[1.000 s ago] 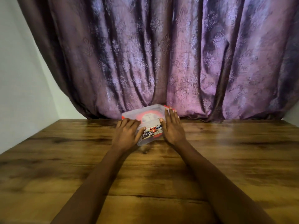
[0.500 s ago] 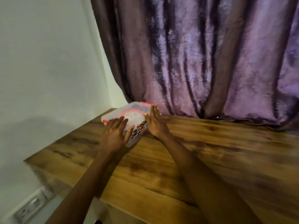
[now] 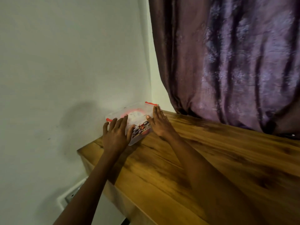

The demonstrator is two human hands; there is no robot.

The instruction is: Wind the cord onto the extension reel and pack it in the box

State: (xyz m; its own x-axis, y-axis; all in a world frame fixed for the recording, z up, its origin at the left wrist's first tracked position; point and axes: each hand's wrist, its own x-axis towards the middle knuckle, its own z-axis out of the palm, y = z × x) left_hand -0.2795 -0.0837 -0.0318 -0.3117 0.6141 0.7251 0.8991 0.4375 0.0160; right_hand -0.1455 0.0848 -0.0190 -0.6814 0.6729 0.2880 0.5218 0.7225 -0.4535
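A clear plastic box (image 3: 137, 111) with red corner clips lies flat at the far left corner of the wooden table (image 3: 203, 159), close to the wall. Through its lid the red-and-white extension reel (image 3: 135, 113) shows faintly, and a printed label (image 3: 140, 128) covers its near side. My left hand (image 3: 116, 134) lies on the box's near left part with fingers spread. My right hand (image 3: 159, 123) is pressed flat along the box's right side, fingers straight. The cord itself cannot be made out.
A white wall (image 3: 73, 70) stands directly left of the table. A purple curtain (image 3: 235, 62) hangs behind the table on the right. A wall socket (image 3: 71, 194) sits low on the wall below the table's left edge.
The box, held between both hands, has slid left along the table toward the wall corner. My view has swung left, so the wall now fills the left half.
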